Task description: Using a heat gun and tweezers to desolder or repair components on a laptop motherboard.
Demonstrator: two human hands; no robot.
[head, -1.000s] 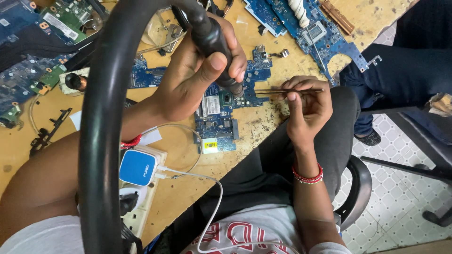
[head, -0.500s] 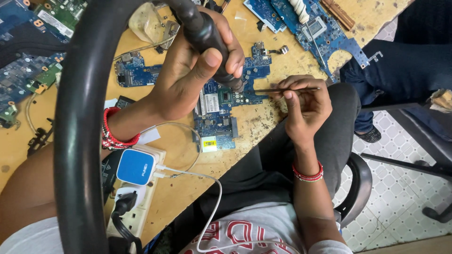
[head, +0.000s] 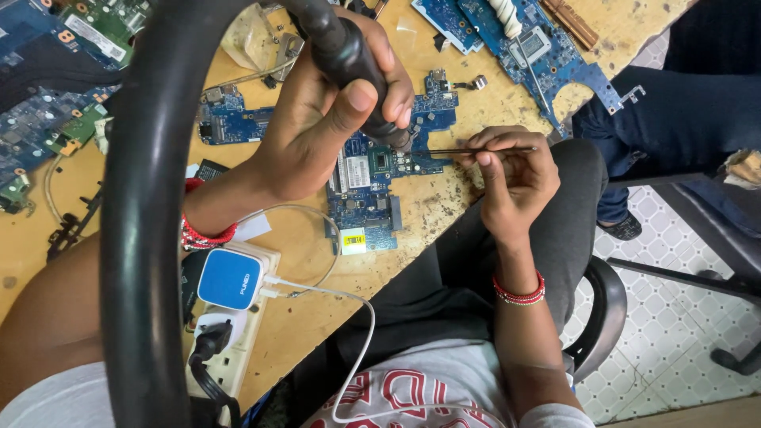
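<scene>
Gripping a black hot-air wand (head: 349, 59) in our left hand (head: 317, 119), we aim its nozzle at the blue laptop motherboard (head: 372, 178) on the bench (head: 301, 317); our right hand (head: 511, 178) pinches tweezers (head: 476, 150) beside the chip, not yet lifted.

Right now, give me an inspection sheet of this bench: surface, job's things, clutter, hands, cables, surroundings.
Surface: wooden bench top, stained and scuffed.
Job's things: blue circuit board under the tool tip; black hot-air handle; thin tweezers pointing at the board.
Clutter: more boards top left and top right; small loose parts among them.
Hands: left hand wrapped around the handle; right hand pinching the tweezers.
Cables: thick black hose arcing across the view; white lead from a blue and white charger on a power strip.
Surroundings: tiled floor; black chair; another person's leg in dark trousers.
</scene>
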